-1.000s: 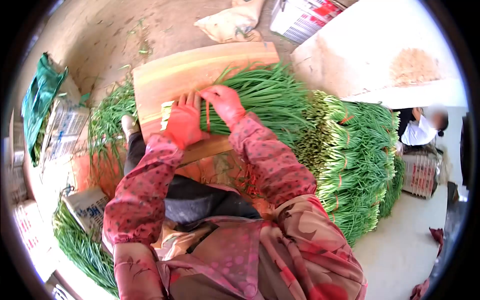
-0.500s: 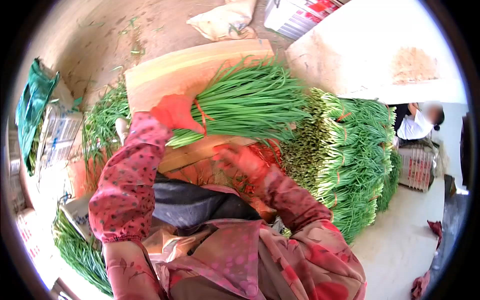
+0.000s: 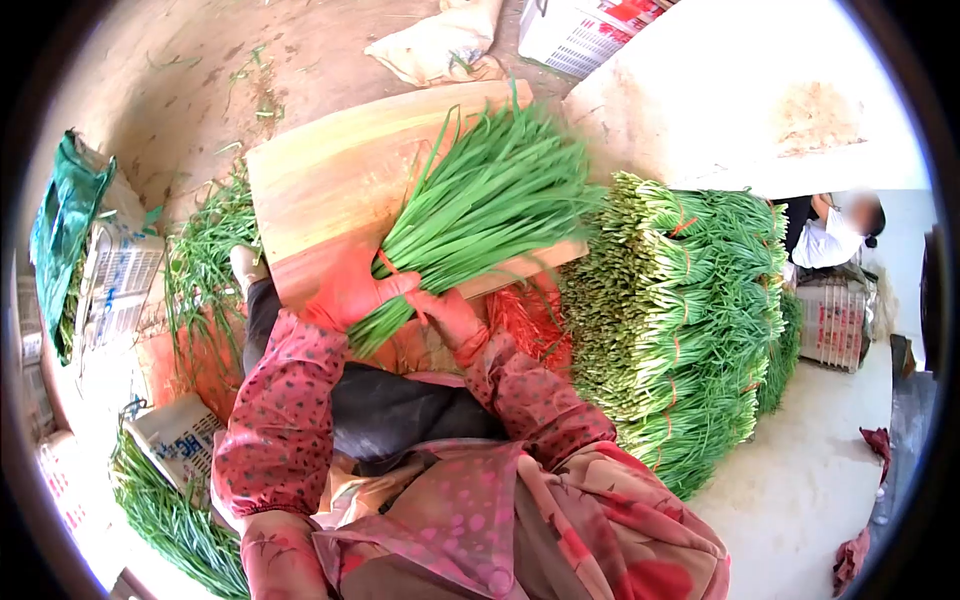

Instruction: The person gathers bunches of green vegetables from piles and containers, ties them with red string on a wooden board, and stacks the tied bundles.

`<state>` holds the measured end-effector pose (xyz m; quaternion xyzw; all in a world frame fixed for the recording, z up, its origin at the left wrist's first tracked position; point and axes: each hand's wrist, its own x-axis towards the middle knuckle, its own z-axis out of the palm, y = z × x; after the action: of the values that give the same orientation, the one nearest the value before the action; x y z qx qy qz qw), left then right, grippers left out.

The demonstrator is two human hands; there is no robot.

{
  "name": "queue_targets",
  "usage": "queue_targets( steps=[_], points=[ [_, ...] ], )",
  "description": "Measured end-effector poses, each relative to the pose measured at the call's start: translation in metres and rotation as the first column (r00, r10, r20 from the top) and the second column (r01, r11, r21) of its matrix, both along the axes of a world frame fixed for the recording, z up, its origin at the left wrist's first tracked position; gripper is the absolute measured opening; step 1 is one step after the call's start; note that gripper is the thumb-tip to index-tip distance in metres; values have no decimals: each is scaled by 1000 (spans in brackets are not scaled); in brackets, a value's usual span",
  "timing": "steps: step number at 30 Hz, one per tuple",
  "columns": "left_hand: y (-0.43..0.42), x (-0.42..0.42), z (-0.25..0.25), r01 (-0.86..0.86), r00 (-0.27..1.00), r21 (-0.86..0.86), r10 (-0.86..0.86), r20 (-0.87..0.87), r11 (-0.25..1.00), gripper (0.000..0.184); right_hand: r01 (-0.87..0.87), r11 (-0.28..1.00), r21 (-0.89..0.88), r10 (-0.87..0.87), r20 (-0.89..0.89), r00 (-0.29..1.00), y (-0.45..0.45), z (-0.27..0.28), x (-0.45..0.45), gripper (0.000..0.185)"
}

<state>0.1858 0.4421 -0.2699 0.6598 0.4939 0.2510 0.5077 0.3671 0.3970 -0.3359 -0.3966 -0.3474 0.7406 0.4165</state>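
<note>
The tall stack of green leafy bundles with pale cut ends [image 3: 690, 320] stands beyond the right end of the broad pale wooden bench [image 3: 320, 170]; the pale ends face toward the bench, probably so that the pile is even; the bunch of long flat green stalks [image 3: 490, 200] is aslant over the right half of the bench, its leaf tips toward the far right corner and its stalk ends past the near edge; perhaps it is turned so for bringing these ends close to both hands; beside the near right corner is a tangled heap of thin red strips [image 3: 532, 322], maybe placed there for easy reach. The left hand [image 3: 350, 288] has its grip closed around the stalks near their ends, seemingly to keep them tight; the right hand [image 3: 450, 315] is just beside it, but whether its grip pinches anything I cannot tell; a narrow orange-red band [image 3: 385, 262] crosses the stalks at the left hand, presumably to hold them as one.
</note>
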Motion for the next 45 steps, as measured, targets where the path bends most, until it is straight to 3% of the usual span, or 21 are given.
queue_targets(
  steps=[2, 4, 6, 7, 8, 10, 12, 14, 16, 21, 30, 39, 40, 42, 43, 44, 45],
  points=[
    [-16, -1, 5, -158, 987, 52, 156, 40, 986, 72, -44, 998, -50, 44, 7, 999, 1, 9, 6, 61],
    [-20, -4, 12, -171, 985, 19, 171, 12, 985, 77, -108, 983, 151, 76, 198, 977, 10, 42, 6, 64],
    [-19, 0, 34, -240, 961, 202, 204, 186, 949, 86, -133, 967, 219, 71, 272, 960, 23, 81, 6, 65],
    [-17, 1, 53, -233, 938, 141, 184, 293, 962, 99, -115, 933, 341, 5, 307, 952, 28, 91, 5, 64],
    [-13, -2, 67, -247, 937, 143, 198, 288, 958, 99, -102, 882, 460, -64, 330, 942, 36, 102, 6, 63],
    [-2, -11, 90, -203, 975, 250, 172, 141, 947, 105, -183, 850, 493, -19, 376, 927, 53, 129, 12, 62],
    [13, -15, 117, -140, 874, 93, 78, 480, 986, 110, -256, 812, 525, 12, 423, 906, 66, 146, 15, 61],
    [20, -28, 125, -61, 872, -123, 113, 476, 991, 103, -359, 750, 555, 44, 500, 865, 78, 156, 15, 58],
    [19, -32, 123, -75, 959, 33, 63, 276, 997, 95, -389, 736, 554, 64, 515, 855, 85, 121, 13, 53],
    [11, -26, 103, -59, 983, 83, 43, 180, 995, 91, -475, 751, 458, 172, 559, 811, 88, 75, 15, 53],
    [2, -21, 91, 0, 988, 66, -11, 153, 998, 84, -510, 764, 394, 215, 590, 778, 81, 85, 26, 55],
    [22, -27, 108, 87, 967, 146, -119, 226, 985, 77, -395, 807, 439, 95, 563, 821, 55, 103, 20, 58],
    [28, -28, 109, 77, 967, 131, -106, 231, 988, 77, -382, 822, 422, 106, 545, 832, 51, 104, 21, 60],
    [38, -26, 105, 142, 970, -137, -110, 215, 980, 82, -347, 851, 394, 112, 510, 853, 44, 101, 19, 64],
    [42, -25, 82, 124, 969, -77, -103, 226, 989, 86, -206, 962, 182, 137, 331, 934, 36, 98, 11, 64],
    [41, -28, 56, 126, 968, -86, -104, 226, 988, 86, -88, 994, -65, 96, 140, 985, 32, 95, 3, 65],
    [38, -33, 29, 7, 982, -178, 27, 187, 984, 91, -70, 985, -155, 79, 51, 996, 30, 76, 0, 56]
  ],
)
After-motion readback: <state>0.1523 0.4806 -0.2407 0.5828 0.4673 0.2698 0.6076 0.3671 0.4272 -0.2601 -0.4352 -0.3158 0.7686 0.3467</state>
